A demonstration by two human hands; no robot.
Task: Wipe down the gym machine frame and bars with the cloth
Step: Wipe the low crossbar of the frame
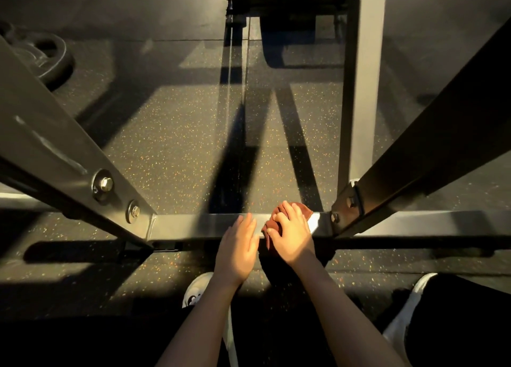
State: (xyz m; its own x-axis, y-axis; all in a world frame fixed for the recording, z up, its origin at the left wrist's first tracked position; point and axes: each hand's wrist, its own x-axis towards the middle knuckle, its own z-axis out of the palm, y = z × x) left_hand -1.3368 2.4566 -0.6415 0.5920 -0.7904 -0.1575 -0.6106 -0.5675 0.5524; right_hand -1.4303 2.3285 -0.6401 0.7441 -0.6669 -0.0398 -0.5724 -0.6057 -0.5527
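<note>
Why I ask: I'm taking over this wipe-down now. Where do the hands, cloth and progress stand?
Left hand open, fingers flat on the low crossbar.
Right hand grips the reddish cloth, pressed on the crossbar by its right bolted joint.
Done: cannot tell which surfaces are wiped.
Left, likely: rest of the crossbar, left slanted bar, right slanted bar, the upright post.

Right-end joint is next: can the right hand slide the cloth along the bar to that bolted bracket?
Probably yes. The right hand holds the cloth on the crossbar just short of the bracket, with nothing standing between them.
</note>
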